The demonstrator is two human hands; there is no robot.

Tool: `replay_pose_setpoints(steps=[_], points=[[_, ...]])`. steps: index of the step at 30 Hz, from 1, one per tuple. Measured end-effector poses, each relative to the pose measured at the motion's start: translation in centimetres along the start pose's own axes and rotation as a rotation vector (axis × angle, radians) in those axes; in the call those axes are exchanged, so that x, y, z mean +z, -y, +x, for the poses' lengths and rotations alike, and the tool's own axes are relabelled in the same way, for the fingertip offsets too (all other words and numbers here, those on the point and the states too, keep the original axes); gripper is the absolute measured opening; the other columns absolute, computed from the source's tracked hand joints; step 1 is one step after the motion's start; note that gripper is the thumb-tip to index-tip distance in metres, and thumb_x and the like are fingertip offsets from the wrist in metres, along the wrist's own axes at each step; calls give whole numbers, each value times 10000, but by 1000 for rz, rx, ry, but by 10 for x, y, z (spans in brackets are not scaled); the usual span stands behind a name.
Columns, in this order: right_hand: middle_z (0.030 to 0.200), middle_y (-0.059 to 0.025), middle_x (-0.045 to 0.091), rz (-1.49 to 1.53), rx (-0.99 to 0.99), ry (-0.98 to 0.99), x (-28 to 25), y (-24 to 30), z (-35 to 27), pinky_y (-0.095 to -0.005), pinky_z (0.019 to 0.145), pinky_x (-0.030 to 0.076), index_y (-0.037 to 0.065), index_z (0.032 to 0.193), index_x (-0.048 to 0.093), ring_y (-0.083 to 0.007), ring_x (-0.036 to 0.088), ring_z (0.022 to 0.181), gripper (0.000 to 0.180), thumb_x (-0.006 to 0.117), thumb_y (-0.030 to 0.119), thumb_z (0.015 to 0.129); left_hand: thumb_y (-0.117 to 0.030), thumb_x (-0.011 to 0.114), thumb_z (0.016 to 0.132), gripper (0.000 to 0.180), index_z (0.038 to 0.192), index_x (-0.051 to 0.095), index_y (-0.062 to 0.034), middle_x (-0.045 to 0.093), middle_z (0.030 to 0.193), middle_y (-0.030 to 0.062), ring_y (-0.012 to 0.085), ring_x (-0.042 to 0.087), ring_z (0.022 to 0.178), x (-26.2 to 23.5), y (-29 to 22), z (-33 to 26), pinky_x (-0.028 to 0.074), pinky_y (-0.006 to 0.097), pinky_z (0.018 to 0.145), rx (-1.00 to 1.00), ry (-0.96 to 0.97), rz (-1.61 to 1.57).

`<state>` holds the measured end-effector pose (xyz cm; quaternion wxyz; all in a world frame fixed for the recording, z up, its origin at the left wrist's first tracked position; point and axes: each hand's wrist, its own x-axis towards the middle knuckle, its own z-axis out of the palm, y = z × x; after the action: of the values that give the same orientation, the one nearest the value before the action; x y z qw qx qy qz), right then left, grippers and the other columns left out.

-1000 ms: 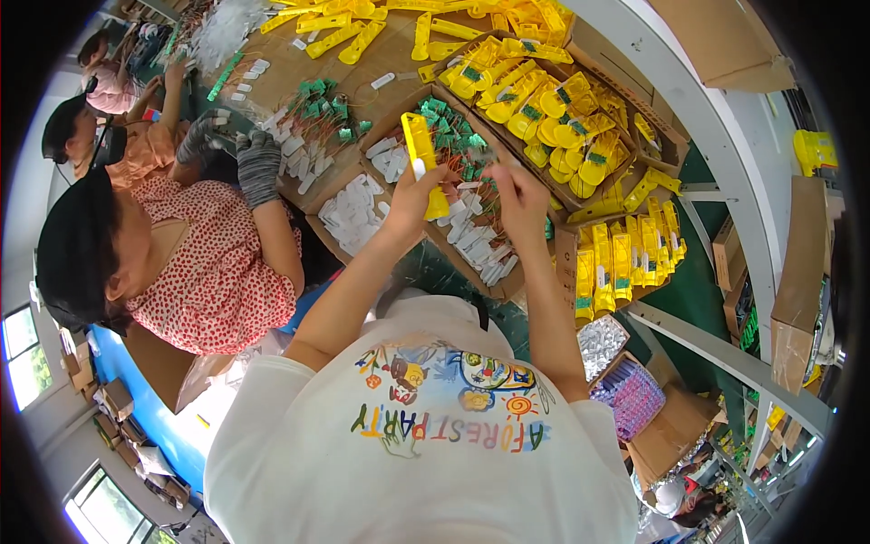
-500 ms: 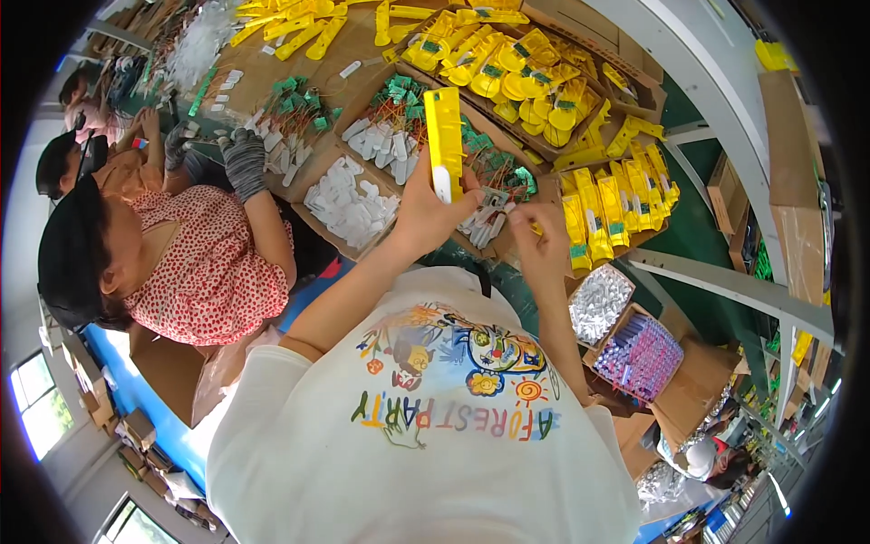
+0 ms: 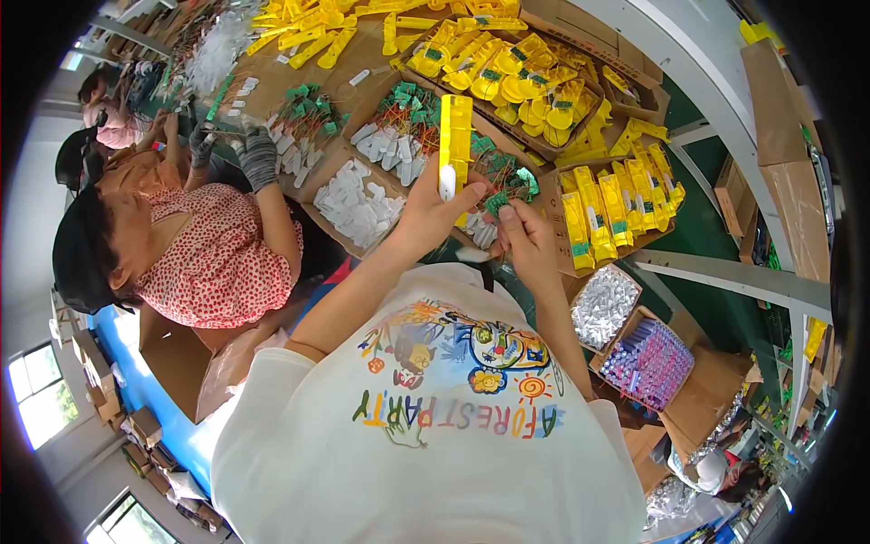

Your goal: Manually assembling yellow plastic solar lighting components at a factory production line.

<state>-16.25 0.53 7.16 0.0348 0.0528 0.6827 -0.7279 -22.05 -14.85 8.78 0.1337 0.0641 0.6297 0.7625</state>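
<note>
My left hand (image 3: pixel 424 216) grips a long yellow plastic housing (image 3: pixel 457 131) upright, with a white strip near its lower end. Close beside it, the fingertips of my right hand (image 3: pixel 532 245) pinch a small green circuit board (image 3: pixel 497 202). A white plastic piece (image 3: pixel 473 256) hangs below, between the hands; its wire attachment is too small to make out. Behind both hands, an open carton holds more green boards (image 3: pixel 518 183) with wires and white pieces. To its left lie wired boards with white tabs (image 3: pixel 397 145) and a box of loose white pieces (image 3: pixel 356 204).
A carton of filled yellow housings (image 3: pixel 603 213) stands to the right, and a heaped box of yellow parts (image 3: pixel 507 77) sits behind. Nearer on the right are boxes of silvery pieces (image 3: pixel 603 308) and purple tubes (image 3: pixel 645 358). A gloved co-worker (image 3: pixel 213 263) sits at left.
My right hand has lowered slightly and now holds a green board, with a white piece dangling nearby. My left hand keeps the yellow housing, shifted a little right.
</note>
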Motion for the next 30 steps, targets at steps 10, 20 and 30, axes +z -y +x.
replay_pose_setpoints(steps=[10, 20, 30], points=[[565, -14, 562, 40, 6, -118, 13, 0, -6, -197, 393, 353, -17, 790, 656, -58, 467, 423, 302, 562, 240, 920, 36, 679, 741, 474, 1142, 439, -44, 627, 874, 81, 136, 617, 803, 11, 4, -16, 500, 276, 716, 282, -110, 342], [612, 14, 522, -281, -324, -256, 8, 15, 4, -194, 443, 325, -1, 772, 603, -32, 414, 515, 205, 602, 161, 898, -245, 500, 918, 338, 1174, 436, -34, 561, 1007, 75, 180, 565, 826, -7, 9, -1, 493, 331, 693, -248, -13, -515], [584, -42, 465, -501, -504, -199, 32, 44, 9, -251, 431, 324, 10, 704, 529, -102, 427, 468, 143, 645, 49, 778, -365, 320, 988, 485, 1358, 360, -54, 462, 1328, 140, 257, 499, 1156, 3, 3, -2, 415, 399, 966, -306, 307, -749]])
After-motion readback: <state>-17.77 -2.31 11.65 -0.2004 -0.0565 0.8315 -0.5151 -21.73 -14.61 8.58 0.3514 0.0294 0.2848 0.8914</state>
